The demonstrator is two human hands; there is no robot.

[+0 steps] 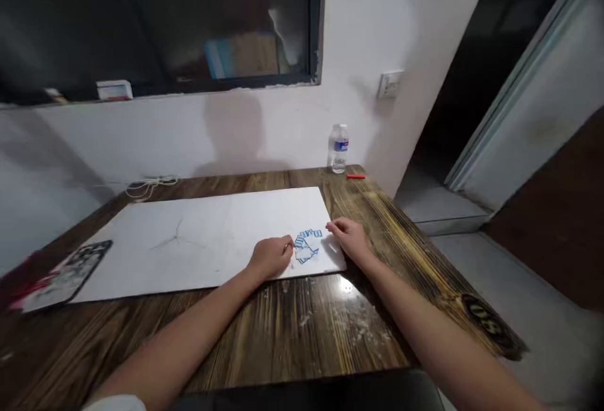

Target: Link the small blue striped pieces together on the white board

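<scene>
On the white board (245, 216) lies a curved cluster of small flat pieces with blue edges (306, 244); whether they are loose or joined is too small to tell. My left hand (272, 256) rests on the board at the cluster's left side, its fingers curled closed. A small dark spot shows by its fingertips, too small to name. To the right of the cluster, at the board's right edge, is my right hand (350, 238). Its thumb and fingers are pinched together, and what they hold, if anything, cannot be made out.
A clear bottle (339, 150) with a blue label and a red stick-like item (355, 176) are at the table's back right. White cable (150, 185) lies at the back left. A dark-patterned flat item (70, 272) overlaps the board's left end. Thin dark lines (176, 236) mark the board.
</scene>
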